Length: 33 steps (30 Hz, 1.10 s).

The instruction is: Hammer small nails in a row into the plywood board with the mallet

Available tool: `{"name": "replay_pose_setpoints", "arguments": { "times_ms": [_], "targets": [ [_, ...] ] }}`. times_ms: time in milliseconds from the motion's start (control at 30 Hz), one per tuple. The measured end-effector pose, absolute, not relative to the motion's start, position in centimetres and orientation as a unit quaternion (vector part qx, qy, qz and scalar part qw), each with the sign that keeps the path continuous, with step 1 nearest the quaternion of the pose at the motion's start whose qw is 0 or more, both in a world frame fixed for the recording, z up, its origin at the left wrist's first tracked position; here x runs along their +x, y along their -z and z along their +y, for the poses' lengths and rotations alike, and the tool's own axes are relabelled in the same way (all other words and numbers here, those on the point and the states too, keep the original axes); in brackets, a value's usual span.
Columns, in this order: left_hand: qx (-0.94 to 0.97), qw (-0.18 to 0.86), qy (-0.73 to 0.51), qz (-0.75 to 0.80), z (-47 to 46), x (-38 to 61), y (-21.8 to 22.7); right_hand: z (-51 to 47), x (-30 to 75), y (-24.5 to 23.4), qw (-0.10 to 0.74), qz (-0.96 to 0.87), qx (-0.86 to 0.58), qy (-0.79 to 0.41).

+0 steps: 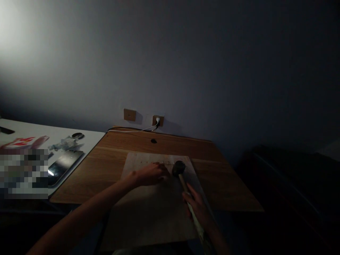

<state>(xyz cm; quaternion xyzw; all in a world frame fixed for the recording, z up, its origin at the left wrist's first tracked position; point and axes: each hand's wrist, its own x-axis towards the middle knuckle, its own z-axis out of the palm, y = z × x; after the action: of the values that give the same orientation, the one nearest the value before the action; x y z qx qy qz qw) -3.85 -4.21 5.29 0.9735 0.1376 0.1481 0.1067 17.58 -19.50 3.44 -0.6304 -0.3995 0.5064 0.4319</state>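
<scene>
A pale wooden board (156,212) lies in front of me, with a row of small nails (168,163) standing along its far part. My left hand (155,173) rests over the board just on the near side of that row, its fingers curled in; whatever may be between them is hidden. Wrapped round the handle of a mallet (179,169) is my right hand (196,203). The mallet's dark round head is at the right end of the nail row, close to the last nail; whether it touches cannot be made out.
Under the board is a brown wooden table (225,187). A white table (90,136) adjoins it on the left, bearing a dark tablet-like device (65,166), crumpled clear plastic (66,143) and a roll of tape (78,135). Cables run to a wall socket (158,120).
</scene>
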Motion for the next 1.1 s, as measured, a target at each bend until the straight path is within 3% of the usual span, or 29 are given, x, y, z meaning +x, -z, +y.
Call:
{"name": "replay_pose_setpoints", "arguments": {
  "times_ms": [267,433,600,867,1100],
  "targets": [
    [0.984,0.011,-0.127,0.123,-5.9,-3.2,-5.5,-19.6,16.9,-3.3,0.434,-0.374,-0.652,-0.496],
    [0.970,0.095,-0.163,0.156,-4.5,-3.9,-5.0,-19.5,17.0,-3.2,0.449,-0.370,-0.644,-0.496],
    [0.867,0.209,-0.266,0.366,-1.5,-5.1,-3.4,-19.5,17.0,-3.1,0.450,-0.376,-0.632,-0.506],
    [0.826,0.149,-0.289,0.461,0.1,-5.4,-1.1,-19.7,17.2,-2.5,0.449,-0.389,-0.628,-0.503],
    [0.823,0.195,-0.293,0.446,0.0,-5.9,-1.4,-19.7,17.0,-3.0,0.439,-0.402,-0.626,-0.504]
  ]
}}
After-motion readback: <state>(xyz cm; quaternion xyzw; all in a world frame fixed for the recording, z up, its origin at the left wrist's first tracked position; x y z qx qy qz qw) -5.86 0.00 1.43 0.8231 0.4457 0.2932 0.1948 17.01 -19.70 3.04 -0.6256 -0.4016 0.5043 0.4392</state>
